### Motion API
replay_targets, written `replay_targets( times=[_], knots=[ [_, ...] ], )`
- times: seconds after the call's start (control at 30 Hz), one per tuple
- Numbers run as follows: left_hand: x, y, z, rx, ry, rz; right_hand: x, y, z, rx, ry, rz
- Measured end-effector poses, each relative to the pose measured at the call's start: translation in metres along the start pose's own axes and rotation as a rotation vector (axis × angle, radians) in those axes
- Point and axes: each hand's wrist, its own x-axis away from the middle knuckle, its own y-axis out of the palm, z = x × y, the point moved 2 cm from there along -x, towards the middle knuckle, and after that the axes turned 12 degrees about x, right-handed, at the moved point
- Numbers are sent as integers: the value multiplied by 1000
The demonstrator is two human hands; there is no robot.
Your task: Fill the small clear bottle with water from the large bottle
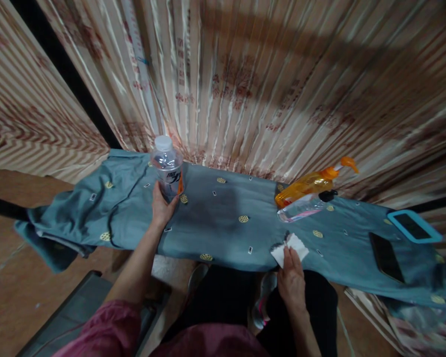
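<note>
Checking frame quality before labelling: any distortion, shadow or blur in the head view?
Head view: strong wide-angle bending, curtain stripes fan outward; dim warm light; a broad shadow crosses the curtain's upper right; edges smeared; centre sharp enough, bottle in left hand, tissue under right hand.

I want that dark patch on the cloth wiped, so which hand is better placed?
Probably the right hand: it holds the white tissue beside the dark patch; the left hand grips the bottle.

Pink-red sleeve (107,327), bare forearms, black trousers (223,297), grey-pink shoes (262,302)
</note>
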Motion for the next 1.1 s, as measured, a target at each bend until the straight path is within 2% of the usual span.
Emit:
replay_targets(
  times=[0.03,0.1,0.17,0.27,0.33,0.37,0.4,0.47,0.63,0.7,0.73,0.8,0.9,0.97,1.03,1.1],
  knots=[
    [1,-1,1,-1,-10,5,-2,3,1,14,35,9],
    [7,-6,1,-5,-14,-5,-12,17,-26,22,64,-6],
    [16,-17,-1,-36,-3,-33,-28,36,-82,0,3,-62],
    [33,-41,-7,-204,56,-104,-48,55,-179,-69,-218,-164],
    [42,-56,-11,-319,122,-162,-56,58,-222,-123,-387,-213],
    [46,-62,-12,-362,155,-193,-61,57,-232,-145,-453,-234],
    [48,-66,-14,-398,186,-225,-66,57,-233,-158,-494,-254],
    [50,-71,-14,-453,236,-265,-82,58,-210,-142,-471,-291],
    [54,-70,-8,-553,290,-279,-153,71,-104,19,-108,-308],
    [56,-68,-6,-561,290,-269,-186,80,-86,69,4,-295],
    [56,-67,-5,-564,288,-268,-202,85,-87,85,43,-292],
    [57,-66,-4,-574,283,-270,-226,96,-106,101,86,-287],
    [57,-67,-3,-580,275,-268,-237,108,-166,72,15,-289],
    [57,-67,-3,-580,276,-268,-222,107,-213,17,-118,-290],
    [56,-68,-2,-582,279,-266,-192,98,-255,-54,-284,-291],
    [56,-68,-1,-582,272,-266,-153,83,-281,-130,-460,-293]
  ],
)
